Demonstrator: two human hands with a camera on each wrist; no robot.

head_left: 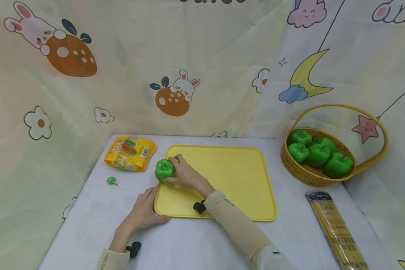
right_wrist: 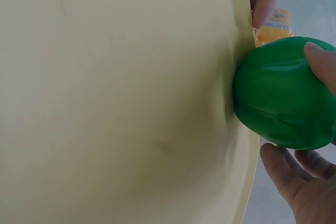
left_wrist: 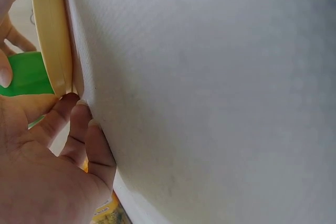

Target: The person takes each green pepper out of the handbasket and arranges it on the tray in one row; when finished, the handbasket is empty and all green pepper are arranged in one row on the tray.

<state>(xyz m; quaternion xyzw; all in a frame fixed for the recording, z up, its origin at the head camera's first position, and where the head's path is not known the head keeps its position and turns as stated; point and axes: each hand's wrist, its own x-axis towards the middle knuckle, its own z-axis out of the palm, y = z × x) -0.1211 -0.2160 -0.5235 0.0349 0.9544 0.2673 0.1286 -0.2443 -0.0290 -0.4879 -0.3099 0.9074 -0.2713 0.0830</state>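
My right hand point(head_left: 186, 174) grips a green bell pepper point(head_left: 164, 170) at the left rim of a yellow tray point(head_left: 236, 180). In the right wrist view the pepper point(right_wrist: 286, 95) overlaps the tray's rim, with the thumb point(right_wrist: 323, 66) on one side and fingers point(right_wrist: 294, 179) on the other. My left hand point(head_left: 143, 210) holds the tray's near left corner, fingers along the left side and thumb at the front edge. The left wrist view shows its fingertips point(left_wrist: 79, 106) right at the rim point(left_wrist: 55, 35), with part of the pepper point(left_wrist: 26, 74) behind.
A wicker basket point(head_left: 293, 165) of several green bell peppers stands at the back right. Before it lies a long pack of dry noodles point(head_left: 335, 228). At the left are a yellow candy bag point(head_left: 129, 153) and a green lollipop point(head_left: 111, 180). A printed cloth point(head_left: 222, 93) rises behind the table.
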